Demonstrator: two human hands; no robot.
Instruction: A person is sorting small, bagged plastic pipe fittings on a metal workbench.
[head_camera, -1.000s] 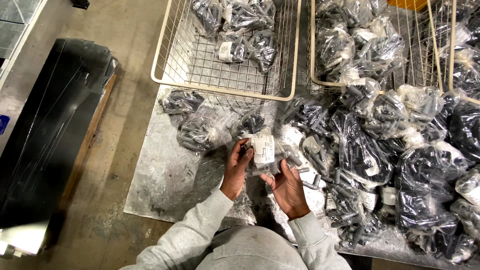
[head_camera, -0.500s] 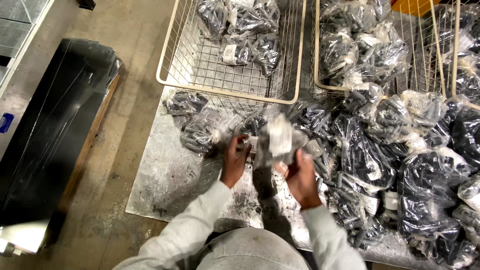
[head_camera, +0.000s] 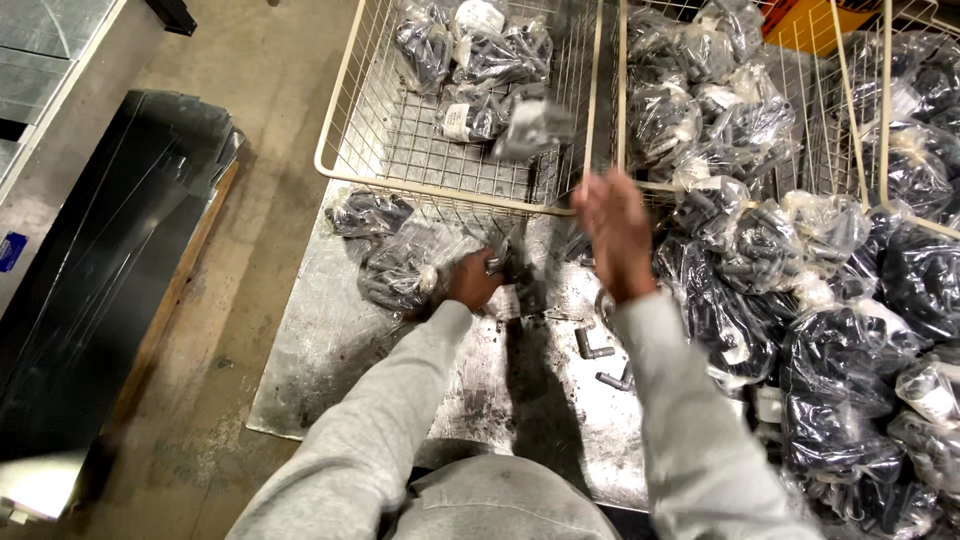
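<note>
A small bag of dark parts is in the air above the left wire basket, blurred, near the front right corner of this basket and touching no hand. The right hand is raised just to the right of that corner, over the front rim, with the fingers spread open and nothing in them. The left hand is lower, in front of the basket, down on the metal sheet; its fingers are bent around something small and dark, but I cannot tell if they really grip it. Just to the left of this hand, also in front of the basket, lie two bags of dark parts on the sheet. A few loose metal pieces lie on the sheet nearer to the person, in front of the basket and to its right. Inside the basket, at its far side, more bags lie together. To the right of the basket stands a second basket with bags inside, and further right a big pile of bags covers the floor. Far to the left of the basket lies a flat black panel.
</note>
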